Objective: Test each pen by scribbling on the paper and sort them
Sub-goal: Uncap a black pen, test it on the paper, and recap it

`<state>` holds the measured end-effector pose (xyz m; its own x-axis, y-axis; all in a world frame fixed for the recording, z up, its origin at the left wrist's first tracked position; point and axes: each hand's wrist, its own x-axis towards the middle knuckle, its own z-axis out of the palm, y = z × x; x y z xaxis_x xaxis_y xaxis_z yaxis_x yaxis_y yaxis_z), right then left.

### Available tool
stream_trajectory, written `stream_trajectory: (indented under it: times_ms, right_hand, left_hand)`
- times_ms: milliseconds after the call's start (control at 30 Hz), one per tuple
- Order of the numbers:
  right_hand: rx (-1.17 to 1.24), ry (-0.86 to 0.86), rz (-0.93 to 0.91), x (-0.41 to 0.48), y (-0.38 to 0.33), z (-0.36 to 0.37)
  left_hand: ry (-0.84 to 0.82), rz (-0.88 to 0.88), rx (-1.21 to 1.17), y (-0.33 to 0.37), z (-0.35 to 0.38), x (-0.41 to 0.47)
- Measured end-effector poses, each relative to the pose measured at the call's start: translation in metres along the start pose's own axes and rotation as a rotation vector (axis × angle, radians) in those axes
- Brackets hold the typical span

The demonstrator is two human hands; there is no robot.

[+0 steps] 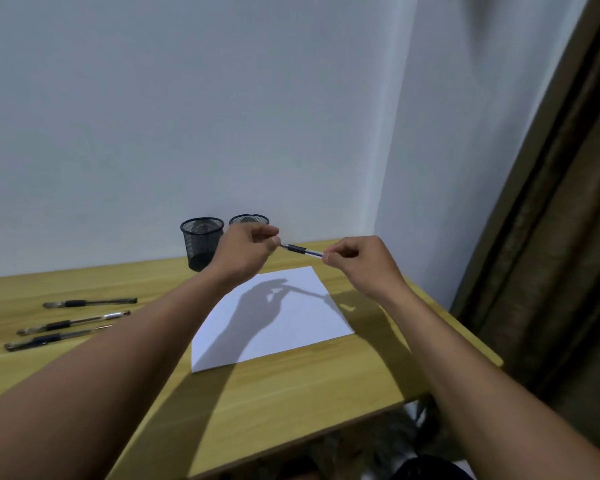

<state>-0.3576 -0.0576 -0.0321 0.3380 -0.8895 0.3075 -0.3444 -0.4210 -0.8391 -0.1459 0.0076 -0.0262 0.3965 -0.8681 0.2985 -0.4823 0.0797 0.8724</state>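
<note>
Both my hands hold one pen (302, 251) in the air above the far edge of the white paper (284, 327). My left hand (248, 251) pinches its tip end, where the cap would sit; my right hand (357, 261) grips the clear barrel end. The pen has a black grip section and lies roughly level. Three more pens rest on the table at the left: one (90, 302) farthest back, one (73, 322) in the middle, one (49, 340) nearest. Two black mesh cups stand against the wall, the left cup (201, 242) in full view, the right cup (249, 220) partly hidden behind my left hand.
The wooden table (291, 393) ends at a front edge close to me and a right edge near a brown curtain (551, 237). A white wall rises right behind the cups. The hands' shadows fall across the paper.
</note>
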Motion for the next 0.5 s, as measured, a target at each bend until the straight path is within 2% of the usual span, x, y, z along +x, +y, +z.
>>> stream_trajectory:
  times_ms: [267, 367, 500]
  right_hand:
    - [-0.227, 0.222, 0.185, -0.001, 0.064, -0.022]
    - [-0.352, 0.275, 0.255, 0.001, 0.089, -0.022]
    - [-0.537, 0.291, 0.274, 0.007, 0.113, -0.017]
  left_hand:
    - [-0.241, 0.131, 0.488, 0.001, 0.072, 0.025]
    - [-0.353, 0.14, 0.609, -0.002, 0.103, 0.041]
    - [-0.417, 0.135, 0.724, -0.004, 0.136, 0.066]
